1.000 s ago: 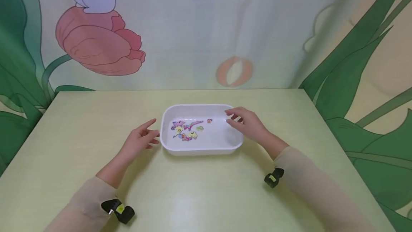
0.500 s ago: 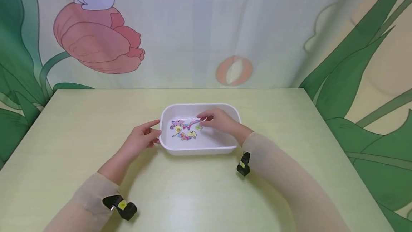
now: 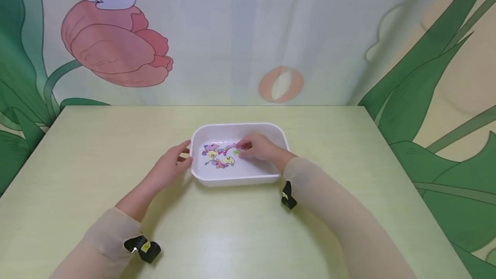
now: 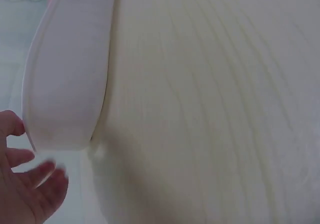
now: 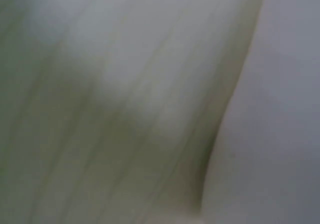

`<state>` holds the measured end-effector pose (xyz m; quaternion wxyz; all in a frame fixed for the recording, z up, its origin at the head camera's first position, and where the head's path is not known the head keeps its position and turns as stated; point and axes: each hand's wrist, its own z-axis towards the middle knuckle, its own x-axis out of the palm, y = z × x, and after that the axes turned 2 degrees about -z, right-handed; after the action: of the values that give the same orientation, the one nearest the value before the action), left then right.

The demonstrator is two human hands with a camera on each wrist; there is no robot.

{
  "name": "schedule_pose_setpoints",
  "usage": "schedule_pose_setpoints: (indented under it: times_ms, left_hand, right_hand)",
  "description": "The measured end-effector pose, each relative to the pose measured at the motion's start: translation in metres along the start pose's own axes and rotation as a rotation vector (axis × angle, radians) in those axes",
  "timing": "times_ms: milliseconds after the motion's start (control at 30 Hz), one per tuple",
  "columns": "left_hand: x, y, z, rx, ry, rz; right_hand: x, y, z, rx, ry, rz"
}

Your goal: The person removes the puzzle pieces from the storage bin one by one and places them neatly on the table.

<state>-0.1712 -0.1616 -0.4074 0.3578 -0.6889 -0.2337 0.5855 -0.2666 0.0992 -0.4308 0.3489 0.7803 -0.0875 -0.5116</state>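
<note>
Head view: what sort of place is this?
Perhaps a playroom or children's corner: the backdrop behind the pale table shows a big pink flower and green leaves, and small colorful pieces lie in a white tray.

The right hand (image 3: 258, 147) hides part of a white tray (image 3: 236, 181), its cutouts (image 3: 229, 161) too small to decipher; right-wrist view shows the bench (image 5: 100, 134) blurred.

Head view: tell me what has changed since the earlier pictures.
The right hand moved left from above the right end of the white tray, reaching down to the colourful pieces. It now covers where a small separate piece lay; whether it holds anything, I cannot tell. The left hand stayed by the tray's left end, and the visible pieces kept their arrangement.
</note>
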Motion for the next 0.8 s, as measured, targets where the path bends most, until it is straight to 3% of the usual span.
schedule_pose_setpoints:
  times_ms: [133,300,467,800]
  left_hand:
    - [0.009,-0.011,0.002,0.083,-0.032,0.303]
    - [0.02,-0.019,0.002,0.091,0.019,0.492]
    - [0.026,-0.02,0.001,0.068,0.024,0.559]
    - [0.027,-0.02,0.002,0.062,0.019,0.567]
  right_hand:
    - [0.002,0.0,0.0,-0.037,0.004,-0.035]
    - [0.002,-0.001,0.0,-0.053,-0.005,-0.073]
    - [0.003,0.0,0.002,-0.089,-0.016,-0.102]
    - [0.003,0.001,0.002,-0.135,-0.037,-0.23]
